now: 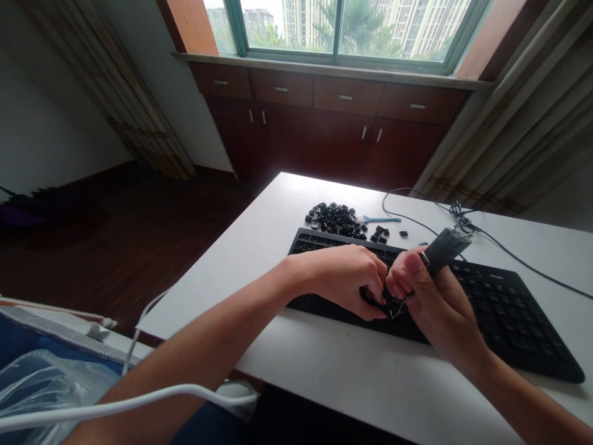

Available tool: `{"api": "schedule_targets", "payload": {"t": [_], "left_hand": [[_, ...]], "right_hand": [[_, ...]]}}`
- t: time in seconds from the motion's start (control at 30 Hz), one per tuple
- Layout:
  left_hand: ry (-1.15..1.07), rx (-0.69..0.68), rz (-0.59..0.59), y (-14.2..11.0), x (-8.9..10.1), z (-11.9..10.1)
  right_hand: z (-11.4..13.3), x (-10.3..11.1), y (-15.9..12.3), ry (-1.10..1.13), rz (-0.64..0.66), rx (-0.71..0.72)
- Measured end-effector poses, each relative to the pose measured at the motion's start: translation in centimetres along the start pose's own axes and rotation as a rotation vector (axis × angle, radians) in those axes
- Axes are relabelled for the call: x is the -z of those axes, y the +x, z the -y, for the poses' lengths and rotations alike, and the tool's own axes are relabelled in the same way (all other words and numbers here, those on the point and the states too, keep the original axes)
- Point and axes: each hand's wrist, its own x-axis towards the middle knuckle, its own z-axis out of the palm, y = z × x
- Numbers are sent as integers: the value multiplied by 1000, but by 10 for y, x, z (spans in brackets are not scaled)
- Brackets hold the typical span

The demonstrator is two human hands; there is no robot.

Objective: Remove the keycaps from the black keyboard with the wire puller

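On the white table (222,290) lies a black keyboard (514,303), many of its left-side keys showing bare sockets. My left hand (345,278) is closed over its middle, fingertips pinching a small black piece that looks like a keycap (370,298). Wrapped in my right hand (435,303) is a dark grey keycap puller (442,250), its upper end tilted up to the right. A thin metal wire (397,309) shows between the two hands, close to the black piece. My fingers partly hide where the wire and the piece meet.
Behind the keyboard sits a pile of loose black keycaps (336,217), with a small blue brush (382,219) beside it. A black cable (458,216) runs across the table's right side. A white cable (185,390) crosses in front of my left forearm.
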Motion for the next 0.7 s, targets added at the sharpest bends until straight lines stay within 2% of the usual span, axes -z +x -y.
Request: {"api": "schedule_targets", "payload": {"t": [0.1, 0.17, 0.33, 0.43, 0.7], "left_hand": [[-5, -7, 14, 0, 1, 0], [-6, -6, 19, 0, 1, 0], [-26, 34, 15, 0, 3, 0], [-45, 51, 7, -1, 3, 0], [-74, 44, 16, -1, 1, 3]], "right_hand": [[-3, 3, -1, 48, 95, 21], [-6, 4, -5, 50, 114, 56], [-11, -5, -15, 30, -5, 166], [-11, -11, -13, 47, -57, 168], [-11, -15, -7, 248, -79, 138]]}}
